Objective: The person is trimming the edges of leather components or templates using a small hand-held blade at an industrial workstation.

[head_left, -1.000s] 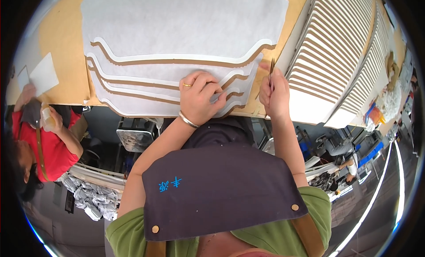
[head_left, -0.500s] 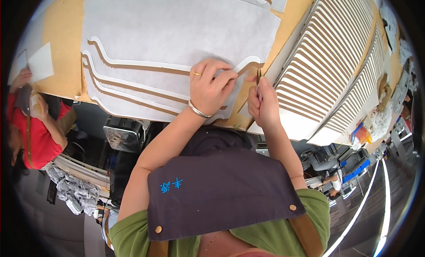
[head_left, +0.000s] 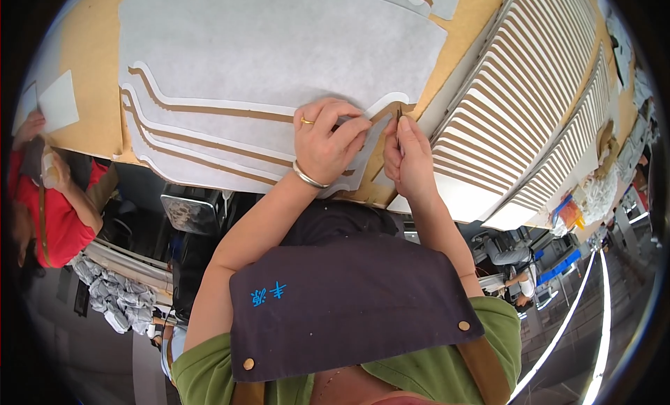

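Observation:
A grey-white sheet (head_left: 265, 42) lies on the table, with several long curved brown strips (head_left: 223, 113) edged in white across its near part. My left hand (head_left: 328, 136) rests on the uppermost strip near its right end. Its fingers are bent, with thumb and forefinger brought together at the strip's edge. Close by on the right, my right hand (head_left: 412, 154) is closed round a slim, pointed dark tool (head_left: 399, 115) that looks like tweezers. The tool's tip is at the brown end of that same strip. My left fingers hide part of the strip.
Rows of overlapping brown-and-white strips (head_left: 516, 91) fill boards to the right. Another pale piece (head_left: 436, 0) lies at the far edge. A co-worker in a red top (head_left: 52, 223) handles something at the left. A dark stool (head_left: 188, 210) stands below the table edge.
My right hand and its tool have moved slightly left, nearer my left hand. The left hand has shifted a little left and stays on the strip.

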`<action>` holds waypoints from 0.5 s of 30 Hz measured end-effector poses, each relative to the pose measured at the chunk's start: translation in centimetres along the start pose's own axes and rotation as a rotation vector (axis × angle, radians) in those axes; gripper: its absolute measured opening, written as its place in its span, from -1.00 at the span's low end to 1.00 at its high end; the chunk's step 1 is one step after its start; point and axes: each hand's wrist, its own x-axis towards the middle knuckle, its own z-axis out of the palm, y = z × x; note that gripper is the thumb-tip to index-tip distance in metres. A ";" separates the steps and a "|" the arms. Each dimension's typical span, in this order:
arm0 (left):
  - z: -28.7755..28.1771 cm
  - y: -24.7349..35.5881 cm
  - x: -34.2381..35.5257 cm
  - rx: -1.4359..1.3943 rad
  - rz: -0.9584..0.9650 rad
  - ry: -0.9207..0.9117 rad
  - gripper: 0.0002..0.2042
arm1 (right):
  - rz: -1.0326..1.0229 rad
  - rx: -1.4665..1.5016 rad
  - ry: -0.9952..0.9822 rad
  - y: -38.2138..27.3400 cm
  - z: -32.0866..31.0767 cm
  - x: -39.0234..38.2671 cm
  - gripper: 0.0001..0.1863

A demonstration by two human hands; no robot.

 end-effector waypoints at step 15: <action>-0.2 0.1 0.1 0.001 0.011 -0.002 -0.74 | -0.038 0.068 0.007 0.4 0.4 0.1 -0.71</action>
